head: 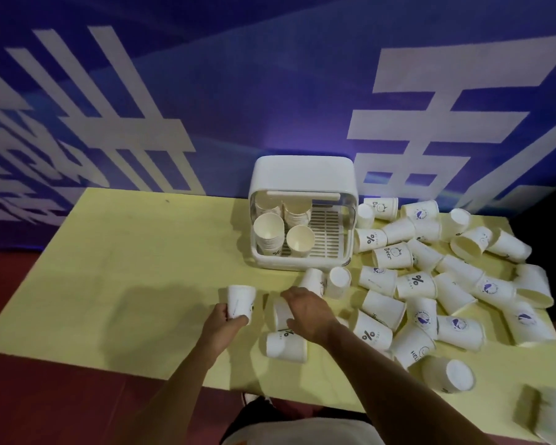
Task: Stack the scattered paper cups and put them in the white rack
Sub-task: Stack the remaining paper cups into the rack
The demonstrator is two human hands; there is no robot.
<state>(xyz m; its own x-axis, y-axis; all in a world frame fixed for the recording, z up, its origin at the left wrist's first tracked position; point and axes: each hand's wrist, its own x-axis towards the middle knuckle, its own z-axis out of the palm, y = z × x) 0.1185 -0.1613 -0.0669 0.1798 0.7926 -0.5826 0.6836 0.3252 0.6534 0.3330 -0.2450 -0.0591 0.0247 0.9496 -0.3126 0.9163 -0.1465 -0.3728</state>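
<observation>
My left hand [226, 319] grips a white paper cup [240, 300] by its lower end, held upright just above the yellow table. To its right, my right hand [308, 311] curls over another white cup [280, 311] lying on the table. The white rack [302, 175] stands at the back centre with its front open. Inside it, stacks of cups [268, 232] fill the left half. Several loose cups [430, 284] lie scattered on the right part of the table.
One more cup [284, 346] lies just below my right hand, and two cups [328, 281] stand in front of the rack. The yellow table [126, 268] ends near my body. A blue banner wall [270, 91] rises behind it.
</observation>
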